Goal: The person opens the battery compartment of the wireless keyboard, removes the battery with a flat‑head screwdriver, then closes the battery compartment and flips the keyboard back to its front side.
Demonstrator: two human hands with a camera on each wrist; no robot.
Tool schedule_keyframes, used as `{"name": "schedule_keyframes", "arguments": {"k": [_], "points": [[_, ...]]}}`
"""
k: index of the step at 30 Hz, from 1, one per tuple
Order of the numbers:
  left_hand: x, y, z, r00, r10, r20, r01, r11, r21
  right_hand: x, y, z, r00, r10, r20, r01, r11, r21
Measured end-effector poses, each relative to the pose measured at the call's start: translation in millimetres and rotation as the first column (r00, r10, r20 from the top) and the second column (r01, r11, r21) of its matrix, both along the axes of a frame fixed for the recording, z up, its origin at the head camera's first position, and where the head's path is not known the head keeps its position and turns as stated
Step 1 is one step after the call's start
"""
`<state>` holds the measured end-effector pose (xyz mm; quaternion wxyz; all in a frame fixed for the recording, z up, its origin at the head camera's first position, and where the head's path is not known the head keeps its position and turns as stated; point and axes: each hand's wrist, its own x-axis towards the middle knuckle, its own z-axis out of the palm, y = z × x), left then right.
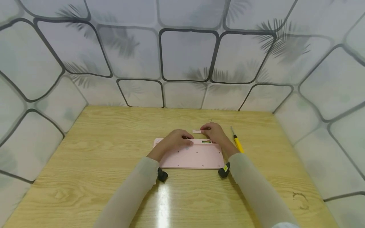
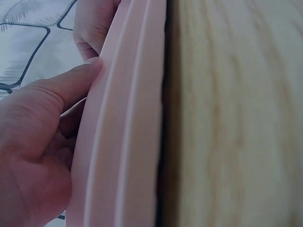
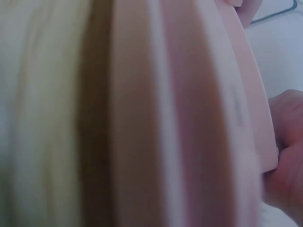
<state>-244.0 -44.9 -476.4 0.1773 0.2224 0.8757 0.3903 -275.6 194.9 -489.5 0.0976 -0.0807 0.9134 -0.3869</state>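
Observation:
A pink keyboard (image 1: 194, 158) lies face down on the table, its underside dotted with small screws. My left hand (image 1: 174, 140) grips its far edge, the thumb (image 2: 83, 78) on the underside and the other fingers behind. Near the right end of that edge an uncovered battery compartment (image 1: 206, 142) shows something green inside. Just beyond it, my right hand (image 1: 215, 133) pinches a small pink strip like a battery cover (image 1: 196, 131) by its right end. In the right wrist view the keyboard's edge (image 3: 137, 118) hides much of the right hand (image 3: 289, 151).
To the right of the right hand lies a screwdriver (image 1: 238, 144) with a yellow handle, its shaft pointing away. A patterned wall covering (image 1: 188, 57) rises behind and on both sides of the wooden table (image 1: 114, 139). A dark ring-shaped mark (image 1: 301, 200) is at the table's near right.

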Motion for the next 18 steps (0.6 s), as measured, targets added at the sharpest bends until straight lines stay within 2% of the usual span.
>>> {"name": "schedule_keyframes", "arguments": {"k": [5, 13, 18], "points": [[-0.5, 2.0, -0.4, 1.0, -0.003, -0.002, 0.003, 1.0, 0.001, 1.5, 2.8, -1.2, 0.999, -0.031, 0.009, 0.031, 0.999, -0.03], [0.7, 2.4, 2.0, 1.0, 0.011, 0.01, -0.011, 1.0, -0.001, 12.1, 10.6, 6.6, 0.994, -0.095, 0.047, 0.102, 0.981, -0.165], [1.2, 1.8, 2.2, 1.0, 0.01, 0.011, -0.01, 1.0, -0.007, 21.8, 17.2, 10.8, 0.995, -0.097, 0.035, 0.102, 0.977, -0.189]]}}
